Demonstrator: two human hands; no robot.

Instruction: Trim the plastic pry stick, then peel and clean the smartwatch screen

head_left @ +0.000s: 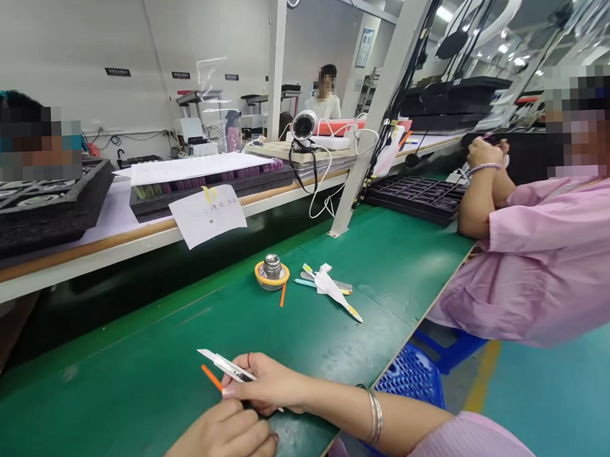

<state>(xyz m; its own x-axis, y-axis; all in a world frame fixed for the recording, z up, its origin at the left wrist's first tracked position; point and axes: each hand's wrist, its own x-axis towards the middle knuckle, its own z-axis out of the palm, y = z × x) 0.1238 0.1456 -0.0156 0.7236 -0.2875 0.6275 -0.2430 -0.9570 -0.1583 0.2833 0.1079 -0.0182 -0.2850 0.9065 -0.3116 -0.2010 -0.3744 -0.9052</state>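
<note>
- While a white craft knife (230, 368) is grasped in the right hand (268, 384), its tip is pointed toward the far left, over the green worktop (130, 388).
- The left hand (217, 437) is held curled just beside the right; its fingertips are hidden, so whether anything is gripped by it cannot be told.
- An orange strip (211, 376) is held out from the meeting point of the two hands; by which one it is pinched cannot be told.
- Two silver bangles (376, 418) are worn on the right forearm.
- Farther out, a metal piece (272, 264) is ringed by a yellow roll (259, 277), with a second orange strip (282, 294) laid near it.
- To the right of these, slim tools are crossed in a small pile, a white one (332, 289) uppermost.
- Beyond, a black tray (414, 197) is set near a pink-clad co-worker (530, 247), whose hands are raised.
- On the shelf (278, 199), a webcam (304, 125) is seen.
</note>
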